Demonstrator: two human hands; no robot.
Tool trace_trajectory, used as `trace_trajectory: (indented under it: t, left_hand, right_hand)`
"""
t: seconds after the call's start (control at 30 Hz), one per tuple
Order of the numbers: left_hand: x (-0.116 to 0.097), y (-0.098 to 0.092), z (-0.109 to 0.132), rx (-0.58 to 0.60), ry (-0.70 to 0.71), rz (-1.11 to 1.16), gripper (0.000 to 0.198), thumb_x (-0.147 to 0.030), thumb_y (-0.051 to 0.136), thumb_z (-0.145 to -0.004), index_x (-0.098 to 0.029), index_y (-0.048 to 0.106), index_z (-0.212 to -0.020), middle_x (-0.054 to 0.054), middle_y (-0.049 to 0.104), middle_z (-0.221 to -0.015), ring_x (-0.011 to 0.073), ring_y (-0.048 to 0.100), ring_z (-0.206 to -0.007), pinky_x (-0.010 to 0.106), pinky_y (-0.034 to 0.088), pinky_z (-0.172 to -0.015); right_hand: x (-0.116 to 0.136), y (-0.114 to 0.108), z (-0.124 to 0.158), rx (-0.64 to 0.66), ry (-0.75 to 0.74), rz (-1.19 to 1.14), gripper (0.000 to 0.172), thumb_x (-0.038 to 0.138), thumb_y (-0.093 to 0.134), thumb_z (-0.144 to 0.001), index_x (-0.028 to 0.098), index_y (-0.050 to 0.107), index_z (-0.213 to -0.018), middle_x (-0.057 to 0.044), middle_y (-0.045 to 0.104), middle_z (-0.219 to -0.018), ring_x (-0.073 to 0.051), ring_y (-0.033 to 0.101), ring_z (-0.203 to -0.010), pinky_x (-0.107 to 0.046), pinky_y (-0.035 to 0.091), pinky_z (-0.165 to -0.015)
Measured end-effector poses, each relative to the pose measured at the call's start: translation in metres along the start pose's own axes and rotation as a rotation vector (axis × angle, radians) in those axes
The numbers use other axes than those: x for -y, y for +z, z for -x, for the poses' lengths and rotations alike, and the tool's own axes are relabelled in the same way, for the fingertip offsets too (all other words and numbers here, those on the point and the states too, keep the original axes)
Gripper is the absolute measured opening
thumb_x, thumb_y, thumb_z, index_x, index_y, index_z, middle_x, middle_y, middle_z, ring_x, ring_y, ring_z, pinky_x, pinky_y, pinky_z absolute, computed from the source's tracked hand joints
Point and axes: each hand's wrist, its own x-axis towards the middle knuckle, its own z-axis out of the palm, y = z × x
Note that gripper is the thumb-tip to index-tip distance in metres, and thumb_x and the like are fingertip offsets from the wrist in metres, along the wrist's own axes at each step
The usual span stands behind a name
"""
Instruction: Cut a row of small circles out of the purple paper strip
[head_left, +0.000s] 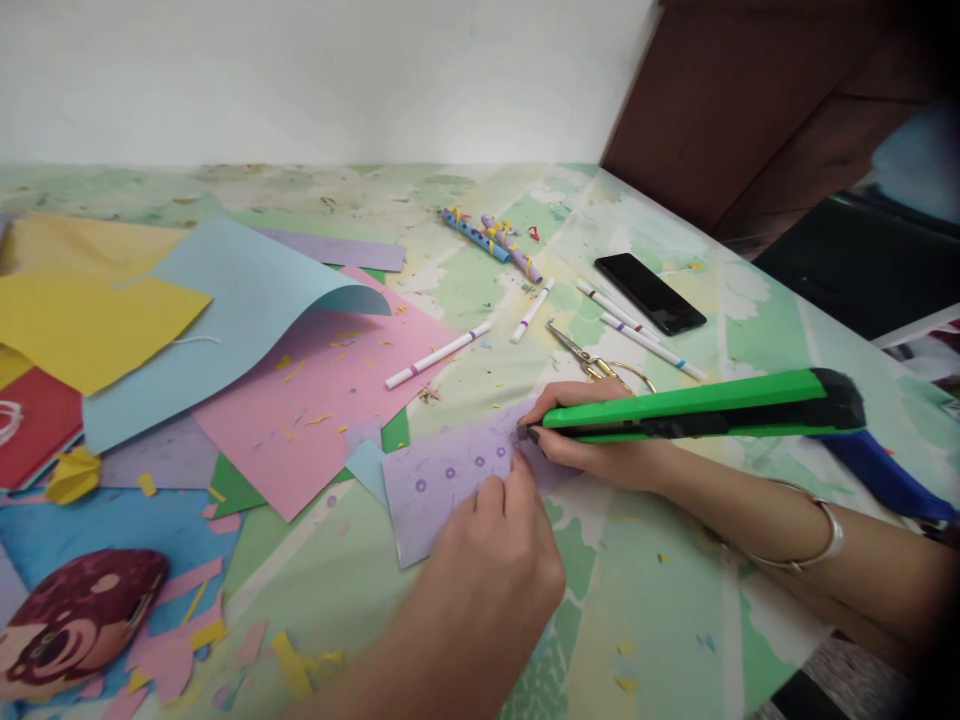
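A strip of purple paper [420,520] lies on the table, with a row of small ring marks along it. My left hand [499,545] holds it down, fingers mostly curled and the index fingertip by the last marks. In my right hand [577,450] is a green box cutter [697,405] with a black end, tilted low so that its tip meets the paper beside my left index finger. The blade itself is too small to make out. Gold-handled scissors [592,360] lie just beyond my right hand.
Pink [292,430], light blue [217,310] and yellow paper sheets [97,330] overlap at left, near a maroon case [82,620] and scraps. Beyond my hands are white markers [439,357], decorated paper tubes [476,235] and a black phone [649,292]. A blue object [885,475] sits at right.
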Motion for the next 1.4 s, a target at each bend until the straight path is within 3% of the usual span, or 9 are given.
trace_trajectory:
  t: [0.5,0.63,0.9,1.27,1.4]
  left_hand:
    - [0.0,0.001,0.0,-0.025,-0.019,0.034,0.045,-0.003,0.051,-0.061,-0.003,0.071,-0.102,0.008,0.06,-0.064,0.0187,0.055,-0.057,0.026,0.049,-0.043]
    - [0.0,0.001,0.001,-0.013,-0.014,0.046,0.044,-0.003,0.05,-0.06,-0.002,0.071,-0.099,0.01,0.06,-0.065,0.0191,0.056,-0.057,0.026,0.048,-0.043]
    - [-0.003,0.001,-0.009,0.011,-0.069,0.021,0.028,-0.002,0.052,-0.063,-0.003,0.071,-0.083,0.009,0.059,-0.063,0.0166,0.055,-0.051,0.022,0.044,-0.037]
    - [-0.002,0.003,-0.009,-0.037,-0.067,-0.037,0.035,0.0,0.045,-0.068,-0.003,0.071,-0.09,0.009,0.063,-0.062,0.0167,0.06,-0.05,0.02,0.046,-0.037]
    - [-0.002,0.003,-0.01,-0.026,-0.053,-0.031,0.03,0.0,0.047,-0.068,-0.006,0.072,-0.082,0.009,0.062,-0.061,0.0172,0.059,-0.05,0.02,0.045,-0.035]
  right_hand:
    - [0.002,0.003,0.003,-0.014,0.025,0.098,0.01,0.02,0.061,-0.07,0.018,0.07,-0.075,0.002,0.064,-0.057,-0.009,0.054,-0.051,-0.019,0.043,-0.052]
    - [0.003,0.005,0.004,-0.038,-0.011,0.071,0.009,0.019,0.061,-0.07,0.018,0.069,-0.073,0.002,0.064,-0.058,-0.009,0.054,-0.051,-0.02,0.042,-0.051]
    - [0.002,-0.002,-0.009,0.061,-0.059,0.047,0.011,0.017,0.06,-0.073,0.017,0.068,-0.08,0.001,0.07,-0.071,-0.01,0.061,-0.064,-0.019,0.047,-0.062]
    - [-0.009,0.001,-0.007,0.022,-0.051,-0.118,0.011,0.013,0.06,-0.072,0.016,0.067,-0.081,0.003,0.067,-0.068,-0.008,0.058,-0.059,-0.014,0.046,-0.054]
    - [-0.007,0.0,-0.006,0.02,-0.047,-0.102,0.012,0.013,0.06,-0.073,0.016,0.068,-0.081,0.002,0.068,-0.068,-0.008,0.059,-0.059,-0.014,0.046,-0.054]
